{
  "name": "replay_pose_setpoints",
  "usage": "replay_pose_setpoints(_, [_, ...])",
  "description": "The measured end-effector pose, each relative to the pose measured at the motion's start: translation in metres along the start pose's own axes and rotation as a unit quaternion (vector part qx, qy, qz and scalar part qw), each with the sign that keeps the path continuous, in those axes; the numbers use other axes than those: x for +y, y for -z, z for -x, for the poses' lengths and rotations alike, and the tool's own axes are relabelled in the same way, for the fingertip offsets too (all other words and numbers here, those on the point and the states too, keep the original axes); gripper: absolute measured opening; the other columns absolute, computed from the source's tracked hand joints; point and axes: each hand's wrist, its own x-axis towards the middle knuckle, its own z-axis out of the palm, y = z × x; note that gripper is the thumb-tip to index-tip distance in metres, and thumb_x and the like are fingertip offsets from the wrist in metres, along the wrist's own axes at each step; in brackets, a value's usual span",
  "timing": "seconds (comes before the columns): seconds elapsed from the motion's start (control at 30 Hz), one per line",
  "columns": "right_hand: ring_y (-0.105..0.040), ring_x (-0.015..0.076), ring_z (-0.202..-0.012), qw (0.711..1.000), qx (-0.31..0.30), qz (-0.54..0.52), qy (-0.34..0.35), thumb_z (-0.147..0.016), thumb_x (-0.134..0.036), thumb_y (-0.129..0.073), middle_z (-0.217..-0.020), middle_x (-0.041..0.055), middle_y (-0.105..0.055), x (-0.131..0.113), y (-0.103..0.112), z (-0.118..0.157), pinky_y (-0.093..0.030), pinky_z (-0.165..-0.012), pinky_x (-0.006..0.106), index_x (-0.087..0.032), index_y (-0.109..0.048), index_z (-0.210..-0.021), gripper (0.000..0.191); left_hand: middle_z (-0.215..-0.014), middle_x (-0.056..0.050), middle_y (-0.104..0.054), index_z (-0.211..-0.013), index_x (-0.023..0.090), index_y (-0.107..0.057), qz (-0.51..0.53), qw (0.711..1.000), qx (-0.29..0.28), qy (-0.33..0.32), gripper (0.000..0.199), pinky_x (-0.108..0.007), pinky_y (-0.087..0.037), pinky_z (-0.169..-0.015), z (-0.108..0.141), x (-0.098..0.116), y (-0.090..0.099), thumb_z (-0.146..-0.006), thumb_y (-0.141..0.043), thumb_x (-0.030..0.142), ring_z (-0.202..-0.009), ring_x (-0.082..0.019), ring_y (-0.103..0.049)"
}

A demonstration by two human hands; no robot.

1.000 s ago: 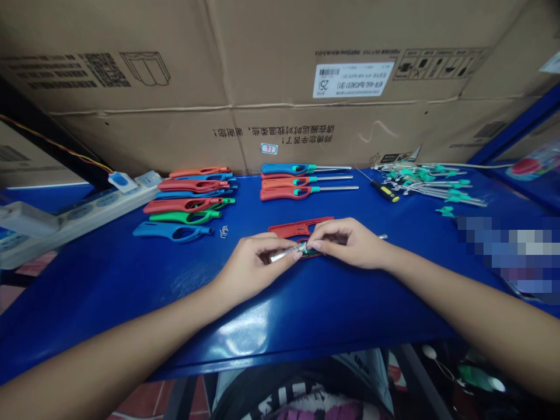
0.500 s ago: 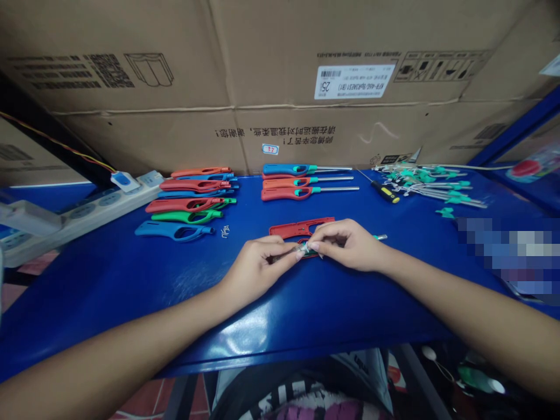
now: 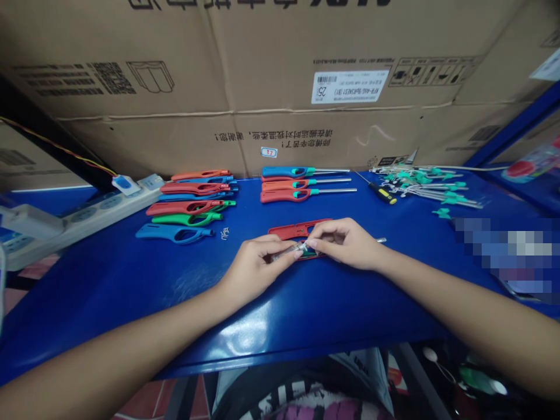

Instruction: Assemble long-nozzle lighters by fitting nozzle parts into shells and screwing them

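My left hand [image 3: 256, 265] is closed on a small clear tube [image 3: 284, 252], which looks like a lighter's fuel tank. At its right end, the fingertips of my right hand [image 3: 345, 244] pinch a tiny whitish part; its exact kind is too small to make out. Just behind and under my hands lies a red lighter shell half [image 3: 289, 231], its inside facing up. A second red piece with green inside sits nearer me, largely covered by my fingers. The metal tip [image 3: 382, 240] of a lighter tube shows beyond my right hand.
Several coloured lighter shells [image 3: 175, 233] lie at left beside small metal pins [image 3: 224, 234] and a power strip [image 3: 83, 216]. At the back are lighters with metal tubes [image 3: 286, 195], a screwdriver [image 3: 382, 192] and green-ended tubes with wires [image 3: 437, 184]. A cardboard box [image 3: 175, 128] stands behind.
The view has tilted up slightly. My left hand has shifted a little, showing more of the clear tube; both hands keep their hold at the same place.
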Motion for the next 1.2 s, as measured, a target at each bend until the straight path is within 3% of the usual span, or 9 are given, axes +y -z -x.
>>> replay_pose_setpoints(0.3, [-0.044, 0.0085, -0.053, 0.999, 0.014, 0.034, -0.004, -0.081, -0.05, -0.073, -0.061, -0.002, -0.055, 0.001, -0.005, 0.002, -0.034, -0.05, 0.024, -0.015, -0.068, -0.079, 0.036, -0.074, -0.001, -0.064, -0.107, 0.023, -0.079, -0.012, 1.0, -0.024, -0.004, 0.027, -0.023, -0.042, -0.06, 0.0, 0.002, 0.002, -0.096, -0.061, 0.039, -0.063, -0.012, -0.055])
replay_pose_setpoints(0.5, [-0.048, 0.0073, -0.057, 0.995, 0.059, 0.036, 0.066, -0.091, -0.049, -0.062, -0.09, 0.0051, -0.06, 0.002, -0.007, -0.001, -0.038, -0.049, 0.024, -0.015, -0.068, -0.081, 0.036, -0.08, 0.0, -0.07, -0.119, 0.023, -0.072, -0.132, 0.988, -0.073, -0.017, 0.029, -0.024, -0.043, -0.062, -0.006, 0.019, 0.025, -0.097, -0.06, 0.036, -0.065, -0.013, -0.06])
replay_pose_setpoints(0.67, [-0.044, 0.0034, -0.045, 0.997, 0.069, 0.009, 0.038, -0.093, -0.049, -0.06, -0.087, 0.001, -0.057, 0.005, -0.002, -0.002, -0.034, -0.042, 0.024, -0.017, -0.067, -0.085, 0.034, -0.091, -0.004, -0.072, -0.1, 0.02, -0.073, -0.267, 0.958, -0.086, -0.052, 0.017, -0.031, -0.047, -0.079, -0.006, 0.021, 0.036, -0.094, -0.065, 0.034, -0.087, -0.021, -0.062])
replay_pose_setpoints(0.8, [-0.044, 0.0041, -0.048, 0.997, 0.06, 0.02, 0.043, -0.094, -0.048, -0.059, -0.089, 0.0019, -0.06, 0.005, 0.0, -0.002, -0.037, -0.045, 0.024, -0.017, -0.068, -0.086, 0.033, -0.098, -0.005, -0.069, -0.097, 0.021, -0.074, -0.295, 0.949, -0.097, -0.063, 0.012, -0.035, -0.047, -0.086, -0.006, 0.015, 0.034, -0.093, -0.067, 0.03, -0.096, -0.023, -0.06])
replay_pose_setpoints(1.03, [-0.053, 0.0086, -0.06, 0.986, 0.045, 0.12, 0.109, -0.096, -0.033, -0.056, -0.097, 0.0053, -0.065, 0.003, 0.0, 0.0, -0.043, -0.051, 0.024, -0.018, -0.07, -0.097, 0.02, -0.095, -0.004, -0.07, -0.107, 0.02, -0.074, -0.272, 0.956, -0.098, -0.048, 0.019, -0.03, -0.049, -0.077, -0.006, 0.016, 0.035, -0.09, -0.071, 0.027, -0.089, -0.02, -0.065])
replay_pose_setpoints(1.13, [-0.066, 0.0148, -0.085, 0.954, 0.003, 0.233, 0.19, -0.096, -0.024, -0.055, -0.109, 0.0068, -0.07, 0.001, 0.001, 0.005, -0.053, -0.068, 0.028, -0.021, -0.07, -0.111, 0.021, -0.094, -0.003, -0.072, -0.104, 0.023, -0.077, -0.276, 0.954, -0.107, -0.054, 0.016, -0.029, -0.05, -0.078, -0.006, 0.017, 0.037, -0.094, -0.065, 0.027, -0.089, -0.019, -0.067])
replay_pose_setpoints(1.2, [-0.068, 0.0181, -0.106, 0.923, -0.045, 0.311, 0.221, -0.097, -0.02, -0.053, -0.119, 0.0059, -0.071, -0.001, 0.002, 0.009, -0.055, -0.085, 0.031, -0.023, -0.067, -0.12, 0.027, -0.096, -0.002, -0.073, -0.104, 0.024, -0.078, -0.282, 0.951, -0.112, -0.052, 0.017, -0.028, -0.05, -0.077, -0.005, 0.017, 0.037, -0.095, -0.065, 0.028, -0.088, -0.018, -0.068])
